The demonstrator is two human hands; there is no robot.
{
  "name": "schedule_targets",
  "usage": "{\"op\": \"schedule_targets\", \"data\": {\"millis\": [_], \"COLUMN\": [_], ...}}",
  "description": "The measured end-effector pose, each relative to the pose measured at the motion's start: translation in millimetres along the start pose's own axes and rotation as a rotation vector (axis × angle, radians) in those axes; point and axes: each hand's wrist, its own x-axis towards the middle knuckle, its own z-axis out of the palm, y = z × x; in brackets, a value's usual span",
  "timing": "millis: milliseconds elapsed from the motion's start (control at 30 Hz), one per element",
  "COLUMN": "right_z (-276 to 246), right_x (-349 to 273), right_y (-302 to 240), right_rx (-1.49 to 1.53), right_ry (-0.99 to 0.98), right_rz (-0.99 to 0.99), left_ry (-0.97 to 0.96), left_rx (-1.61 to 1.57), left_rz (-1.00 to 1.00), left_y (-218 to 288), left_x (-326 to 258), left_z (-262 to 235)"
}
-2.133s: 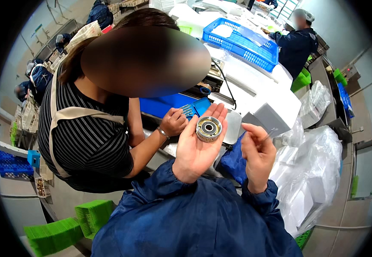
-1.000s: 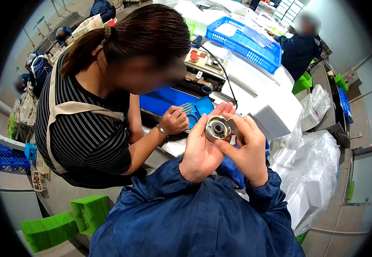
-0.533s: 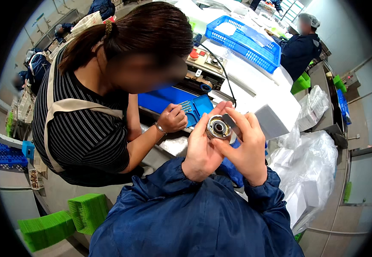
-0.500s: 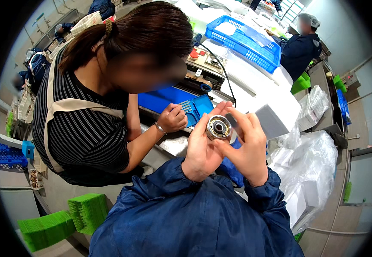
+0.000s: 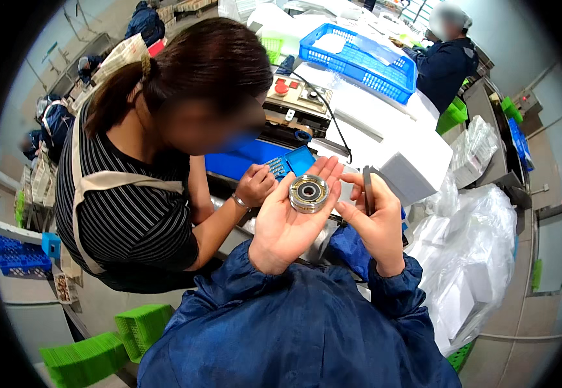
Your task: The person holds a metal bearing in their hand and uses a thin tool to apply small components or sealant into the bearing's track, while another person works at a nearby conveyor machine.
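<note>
On the upturned palm of my left hand (image 5: pixel 287 220) lies a round metal bearing assembly (image 5: pixel 308 193), its thumb along the near side and its fingers stretched out beneath. The part has a shiny outer rim, a dark inner ring and a hole in the centre. Just to the right, my right hand (image 5: pixel 378 223) pinches a thin dark disc or ring (image 5: pixel 368 191), seen edge-on. The two hands are close together but apart. Left of them, a co-worker's hand (image 5: pixel 256 185) is closed beside a small blue open case (image 5: pixel 299 161) with rows of small pieces.
A person in a striped top and apron (image 5: pixel 132 213) stands close at my left. Ahead are a machine with a red button (image 5: pixel 281 87), a black cable and a blue crate (image 5: pixel 358 71). A white foam block (image 5: pixel 416 171) and plastic-wrapped stacks (image 5: pixel 468 258) are right; green baskets (image 5: pixel 87 355) lower left.
My right hand has drawn away from the bearing assembly and now holds a dark disc edge-on. My left palm has shifted left and opened flatter, with the assembly resting on it.
</note>
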Motion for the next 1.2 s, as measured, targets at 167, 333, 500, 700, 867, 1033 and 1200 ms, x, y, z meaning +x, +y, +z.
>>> {"op": "schedule_targets", "data": {"millis": [167,333,500,700,867,1033,1200], "right_z": [0,2,3,3,-3,-12,-13], "right_x": [6,11,14,15,15,2,3], "right_y": [-12,-16,-19,-19,-16,-11,3], "right_rx": [-0.066,-0.097,-0.138,-0.164,-0.114,0.827,0.876], "right_ry": [-0.063,-0.093,-0.117,-0.119,-0.138,0.014,0.033], "right_rz": [-0.12,-0.162,-0.185,-0.18,-0.177,-0.235,-0.4], "left_ry": [-0.058,-0.061,-0.038,-0.011,-0.093,-0.014,-0.027], "left_rx": [0.043,0.156,0.224,0.244,0.197,0.009,-0.007], "left_rz": [-0.024,0.001,0.045,0.061,0.039,0.069,0.088], "left_y": [3,3,-1,-3,1,-1,2], "left_x": [-1,2,1,2,4,5,4], "left_z": [3,1,4,6,5,12,14]}}
